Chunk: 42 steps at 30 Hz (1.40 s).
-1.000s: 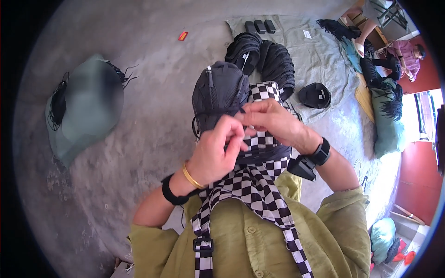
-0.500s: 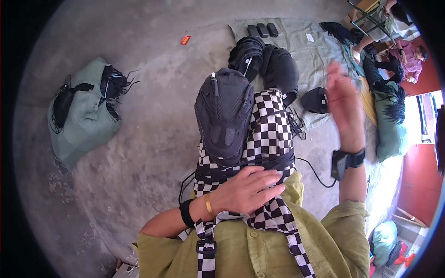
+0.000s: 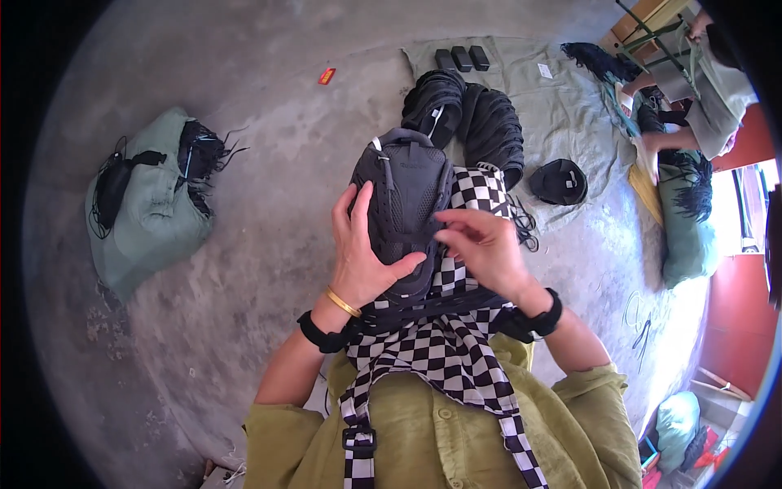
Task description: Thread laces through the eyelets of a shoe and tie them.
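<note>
A dark grey sneaker without laces lies on my lap, its heel loop pointing away from me. My left hand clasps its left side, the thumb across the toe area and the fingers along the edge. My right hand is closed in a pinch at the shoe's right eyelet edge; whatever is between the fingertips is too small to make out. Under the shoe is a black-and-white checkered apron. Black laces stretch across the apron over my thighs.
Stacked black shoe parts stand beyond my knees on a grey cloth, near a black cap-shaped piece and three black boxes. A green sack rests at left. Another person bends over at far right.
My right hand has come down from the raised right side to the shoe. My left hand has moved up from the apron onto the shoe. The person at right now bends forward.
</note>
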Each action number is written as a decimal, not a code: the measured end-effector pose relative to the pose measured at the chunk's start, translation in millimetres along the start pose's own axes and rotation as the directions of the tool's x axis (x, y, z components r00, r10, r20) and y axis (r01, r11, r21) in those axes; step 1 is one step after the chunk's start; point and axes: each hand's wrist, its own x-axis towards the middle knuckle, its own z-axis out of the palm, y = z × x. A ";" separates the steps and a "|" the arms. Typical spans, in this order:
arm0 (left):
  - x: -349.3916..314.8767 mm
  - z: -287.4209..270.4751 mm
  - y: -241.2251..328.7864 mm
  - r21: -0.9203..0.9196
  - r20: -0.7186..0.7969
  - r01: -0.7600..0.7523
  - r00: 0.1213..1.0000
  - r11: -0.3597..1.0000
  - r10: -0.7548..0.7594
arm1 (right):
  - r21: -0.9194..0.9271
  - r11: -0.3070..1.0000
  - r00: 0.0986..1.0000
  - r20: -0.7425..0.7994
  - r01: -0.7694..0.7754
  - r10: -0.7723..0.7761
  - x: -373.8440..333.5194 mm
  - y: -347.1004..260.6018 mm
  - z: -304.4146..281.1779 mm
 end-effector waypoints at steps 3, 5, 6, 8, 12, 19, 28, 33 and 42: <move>-2.7 3.3 2.4 0.005 -0.047 -0.004 0.999 1.000 0.004 | -0.027 0.996 0.996 0.005 0.090 -0.090 3.8 19.3 20.7; -3.9 3.7 4.2 0.008 -0.066 -0.005 0.998 1.000 0.006 | -0.151 0.953 0.964 -0.013 0.262 -0.267 5.9 25.8 27.3; -5.0 3.4 5.2 0.034 -0.068 0.002 0.998 0.999 0.000 | -0.231 0.916 0.937 -0.040 0.329 -0.347 4.2 19.7 30.4; -6.3 2.7 6.9 0.058 -0.067 0.014 0.998 0.998 -0.010 | -0.291 0.888 0.916 -0.076 0.357 -0.393 1.2 14.9 32.9; -6.2 2.2 5.9 0.058 -0.075 0.021 0.997 0.998 -0.016 | -0.266 0.917 0.936 -0.104 0.298 -0.335 1.8 18.0 34.2; -2.8 3.0 8.0 0.063 -0.038 0.035 0.999 0.997 -0.032 | -0.290 0.897 0.916 -0.126 0.334 -0.382 1.6 20.1 33.4; -2.3 0.4 5.4 0.014 0.056 -0.020 0.998 1.000 0.019 | -0.322 0.895 0.915 -0.156 0.308 -0.371 0.5 15.8 32.6; -1.5 -1.8 4.8 0.021 0.067 -0.034 0.997 0.999 0.032 | -0.481 0.776 0.853 -0.103 0.407 -0.511 2.0 19.2 36.6; -7.5 -0.9 4.5 0.084 0.073 -0.057 0.996 0.995 0.050 | 0.113 0.994 0.999 -0.052 0.003 0.003 7.4 30.4 31.1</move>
